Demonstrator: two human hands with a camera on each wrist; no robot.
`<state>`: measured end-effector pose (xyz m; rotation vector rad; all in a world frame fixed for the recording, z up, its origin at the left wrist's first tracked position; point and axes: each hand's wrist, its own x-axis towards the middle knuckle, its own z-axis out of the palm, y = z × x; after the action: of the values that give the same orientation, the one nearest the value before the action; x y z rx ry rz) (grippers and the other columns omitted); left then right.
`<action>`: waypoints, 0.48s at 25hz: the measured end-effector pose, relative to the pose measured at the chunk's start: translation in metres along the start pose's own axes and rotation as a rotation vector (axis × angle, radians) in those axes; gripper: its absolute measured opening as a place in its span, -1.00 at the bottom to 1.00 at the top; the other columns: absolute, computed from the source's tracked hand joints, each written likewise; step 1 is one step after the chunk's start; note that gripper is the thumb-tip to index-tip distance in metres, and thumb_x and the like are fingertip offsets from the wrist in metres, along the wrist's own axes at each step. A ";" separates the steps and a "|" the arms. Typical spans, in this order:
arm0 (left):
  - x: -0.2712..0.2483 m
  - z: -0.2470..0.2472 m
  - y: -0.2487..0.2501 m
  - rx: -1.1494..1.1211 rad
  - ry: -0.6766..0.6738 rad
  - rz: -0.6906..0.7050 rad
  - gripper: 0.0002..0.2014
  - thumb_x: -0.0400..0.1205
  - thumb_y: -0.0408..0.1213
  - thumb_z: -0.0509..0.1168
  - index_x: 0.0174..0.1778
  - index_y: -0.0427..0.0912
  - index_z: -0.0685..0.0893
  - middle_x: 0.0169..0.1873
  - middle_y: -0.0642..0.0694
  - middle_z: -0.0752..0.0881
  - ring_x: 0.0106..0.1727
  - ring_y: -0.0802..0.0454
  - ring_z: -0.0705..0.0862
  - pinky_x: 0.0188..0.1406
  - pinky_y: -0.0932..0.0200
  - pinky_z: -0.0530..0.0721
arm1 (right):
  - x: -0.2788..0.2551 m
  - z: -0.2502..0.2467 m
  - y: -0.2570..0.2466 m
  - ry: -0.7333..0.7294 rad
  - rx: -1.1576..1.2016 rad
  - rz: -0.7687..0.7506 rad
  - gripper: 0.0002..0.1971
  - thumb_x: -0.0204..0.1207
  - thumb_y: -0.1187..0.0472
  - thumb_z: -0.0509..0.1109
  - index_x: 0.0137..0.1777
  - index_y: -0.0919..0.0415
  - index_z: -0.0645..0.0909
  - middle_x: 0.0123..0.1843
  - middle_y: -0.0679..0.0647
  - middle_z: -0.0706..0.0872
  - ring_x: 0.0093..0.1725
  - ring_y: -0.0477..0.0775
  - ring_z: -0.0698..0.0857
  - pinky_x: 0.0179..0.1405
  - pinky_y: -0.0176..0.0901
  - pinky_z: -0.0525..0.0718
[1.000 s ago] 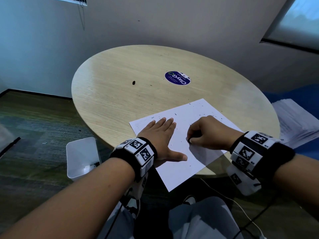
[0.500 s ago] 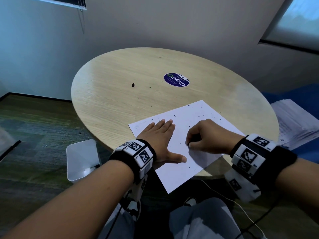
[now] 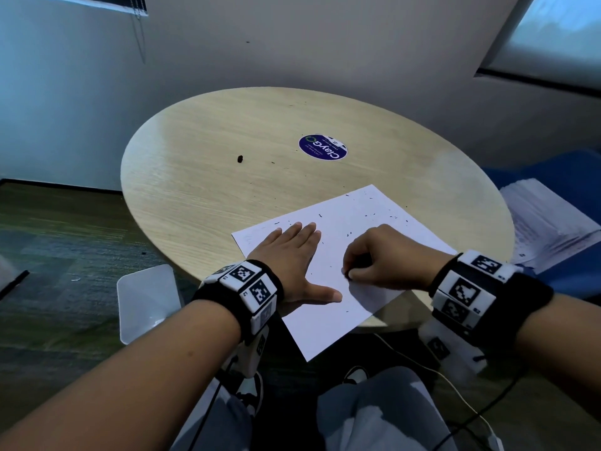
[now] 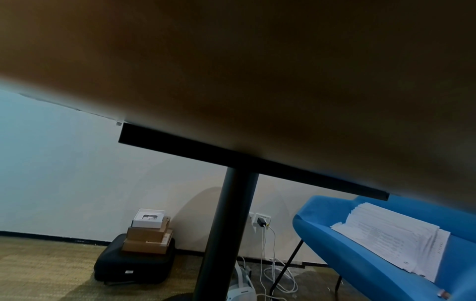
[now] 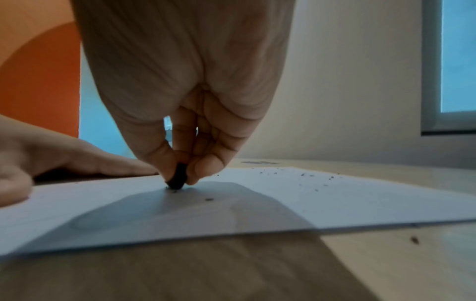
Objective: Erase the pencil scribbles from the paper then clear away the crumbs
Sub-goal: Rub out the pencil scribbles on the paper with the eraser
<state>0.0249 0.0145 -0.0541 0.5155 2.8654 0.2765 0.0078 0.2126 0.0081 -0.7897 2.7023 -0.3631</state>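
Observation:
A white sheet of paper lies at the near edge of the round wooden table, one corner hanging over the edge. Dark eraser crumbs are scattered over its far part. My left hand lies flat on the sheet's left side, fingers straight, thumb spread. My right hand pinches a small black eraser between thumb and fingertips, its tip pressed on the paper. The left wrist view shows only the table's underside and its pole.
A purple round sticker and a small dark lump sit further back on the table. A white bin stands on the floor at the left. A blue chair at the right holds a stack of papers.
My right hand with the eraser has shifted slightly toward me along the paper. The left hand stays flat in place.

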 end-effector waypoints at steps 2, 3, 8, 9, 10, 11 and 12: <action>0.000 0.000 0.001 0.000 -0.001 -0.003 0.21 0.40 0.59 0.15 0.75 -0.06 -0.23 0.74 0.06 -0.26 0.73 0.10 -0.28 0.71 -0.02 -0.25 | 0.005 -0.006 0.009 0.090 -0.019 0.070 -0.88 0.38 0.22 0.42 -0.25 0.01 0.77 -0.28 -0.20 0.78 -0.17 -0.25 0.70 -0.09 -0.23 0.66; 0.000 0.000 0.001 0.004 0.000 -0.005 0.21 0.40 0.59 0.15 0.75 -0.06 -0.23 0.74 0.06 -0.26 0.73 0.10 -0.28 0.71 -0.02 -0.25 | 0.006 -0.006 0.010 0.107 -0.022 0.080 -0.88 0.38 0.23 0.41 -0.26 0.02 0.76 -0.29 -0.20 0.78 -0.18 -0.25 0.70 -0.11 -0.24 0.64; 0.000 -0.001 0.001 0.007 -0.007 -0.002 0.21 0.39 0.60 0.14 0.75 -0.06 -0.23 0.74 0.06 -0.26 0.73 0.10 -0.29 0.71 -0.01 -0.26 | -0.011 0.008 -0.016 -0.033 0.045 -0.044 -0.89 0.39 0.21 0.41 -0.23 0.02 0.76 -0.28 -0.15 0.80 -0.20 -0.23 0.72 -0.14 -0.29 0.67; 0.000 -0.001 0.001 0.003 -0.008 -0.002 0.21 0.39 0.60 0.15 0.75 -0.06 -0.23 0.73 0.06 -0.26 0.73 0.10 -0.29 0.71 -0.01 -0.26 | -0.009 0.005 -0.011 -0.013 0.029 -0.018 -0.89 0.39 0.20 0.41 -0.22 0.02 0.77 -0.27 -0.17 0.80 -0.19 -0.24 0.72 -0.12 -0.27 0.68; 0.000 -0.001 0.001 -0.001 -0.007 -0.003 0.21 0.40 0.59 0.15 0.75 -0.05 -0.23 0.73 0.07 -0.26 0.73 0.11 -0.29 0.71 -0.01 -0.26 | -0.007 0.001 -0.003 0.024 0.005 0.027 -0.89 0.38 0.20 0.41 -0.23 0.02 0.77 -0.27 -0.18 0.80 -0.19 -0.24 0.71 -0.08 -0.22 0.70; -0.001 -0.001 0.002 -0.003 -0.006 -0.003 0.21 0.40 0.59 0.16 0.75 -0.05 -0.22 0.73 0.07 -0.26 0.73 0.11 -0.29 0.71 -0.01 -0.26 | -0.004 -0.002 0.005 0.063 -0.007 0.070 -0.89 0.37 0.20 0.41 -0.24 0.00 0.77 -0.28 -0.19 0.79 -0.18 -0.24 0.71 -0.05 -0.17 0.71; -0.002 -0.001 0.002 -0.001 -0.009 -0.002 0.20 0.40 0.58 0.16 0.76 -0.05 -0.22 0.73 0.07 -0.26 0.73 0.11 -0.29 0.71 0.00 -0.26 | -0.003 -0.005 0.010 0.087 -0.001 0.108 -0.89 0.36 0.20 0.41 -0.26 -0.01 0.76 -0.28 -0.21 0.79 -0.18 -0.25 0.71 -0.05 -0.14 0.72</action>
<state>0.0267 0.0155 -0.0521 0.5118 2.8566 0.2752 0.0040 0.2228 0.0098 -0.6382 2.8116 -0.3789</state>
